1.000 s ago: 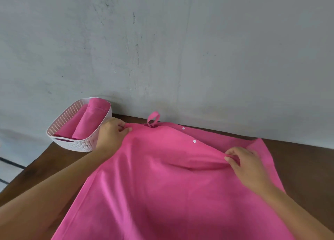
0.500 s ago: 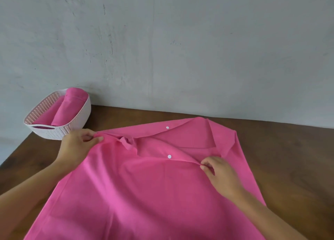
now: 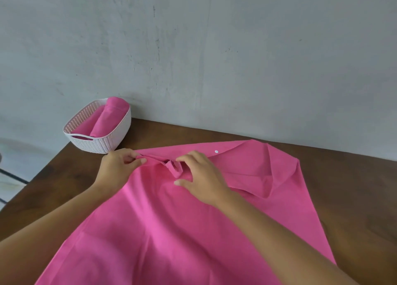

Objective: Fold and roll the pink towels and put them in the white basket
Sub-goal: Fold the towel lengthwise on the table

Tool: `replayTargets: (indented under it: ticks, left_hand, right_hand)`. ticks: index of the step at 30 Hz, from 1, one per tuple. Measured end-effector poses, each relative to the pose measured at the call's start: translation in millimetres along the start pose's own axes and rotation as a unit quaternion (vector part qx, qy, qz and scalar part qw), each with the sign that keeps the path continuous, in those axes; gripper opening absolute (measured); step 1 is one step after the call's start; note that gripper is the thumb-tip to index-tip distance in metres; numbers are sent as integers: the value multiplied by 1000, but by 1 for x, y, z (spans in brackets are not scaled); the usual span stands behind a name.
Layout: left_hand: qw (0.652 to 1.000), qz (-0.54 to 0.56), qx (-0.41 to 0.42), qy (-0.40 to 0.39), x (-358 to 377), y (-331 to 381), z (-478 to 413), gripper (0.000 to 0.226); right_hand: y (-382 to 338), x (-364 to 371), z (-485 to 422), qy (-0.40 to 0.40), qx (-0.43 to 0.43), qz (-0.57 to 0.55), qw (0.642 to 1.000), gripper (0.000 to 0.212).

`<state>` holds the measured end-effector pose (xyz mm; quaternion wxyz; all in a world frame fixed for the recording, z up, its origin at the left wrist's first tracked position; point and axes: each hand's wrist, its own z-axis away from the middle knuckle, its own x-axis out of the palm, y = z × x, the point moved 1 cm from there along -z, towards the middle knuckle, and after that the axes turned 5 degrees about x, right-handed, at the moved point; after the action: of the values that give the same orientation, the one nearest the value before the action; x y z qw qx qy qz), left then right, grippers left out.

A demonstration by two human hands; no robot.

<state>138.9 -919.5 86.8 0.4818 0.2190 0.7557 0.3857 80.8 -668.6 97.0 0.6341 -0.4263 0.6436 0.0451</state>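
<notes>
Your left hand [image 3: 117,169] pinches the towel's [image 3: 171,231] far edge, thumb against fingers; your right hand [image 3: 202,177] sits just beside it, forefinger and thumb either side of a bunched fold, though I cannot tell whether they clamp it; the towel lies spread over the table [image 3: 343,188], far right corner folded inward; the basket [image 3: 101,144] stands far left, near your left hand, two rolls [image 3: 107,119] inside.

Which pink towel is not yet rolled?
The spread towel on the table, pinched by the left hand; the rolled towels lie in the white basket.
</notes>
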Motion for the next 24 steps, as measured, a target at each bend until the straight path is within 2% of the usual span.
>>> replayTargets:
  ticks: [3, 5, 11, 15, 17, 20, 22, 24]
  left_hand:
    - [1000, 14, -4, 3, 0, 3, 5, 9]
    - [1000, 16, -1, 4, 0, 2, 8, 8]
    - [999, 17, 2, 33, -3, -1, 14, 8]
    - [999, 17, 15, 36, -6, -3, 16, 8]
    - [999, 10, 24, 23, -7, -5, 17, 8]
    - [999, -6, 42, -5, -6, -5, 20, 8]
    - [998, -17, 60, -14, -5, -4, 21, 9]
    - [997, -20, 68, -16, -5, -4, 22, 9]
  right_hand:
    - [-7, 10, -11, 47, -25, -6, 999, 17]
    - [-3, 10, -12, 57, -19, -27, 998, 6]
    - [14, -7, 0, 82, 2, -97, 992, 9]
    - [24, -12, 20, 56, 24, -115, 991, 7]
    - [29, -10, 30, 34, 41, -85, 995, 14]
    - [32, -3, 40, 6, 65, 20, 998, 31]
    - [32, 1, 42, 19, 49, 69, 996, 29]
    - [33, 4, 43, 25, 5, 75, 997, 18]
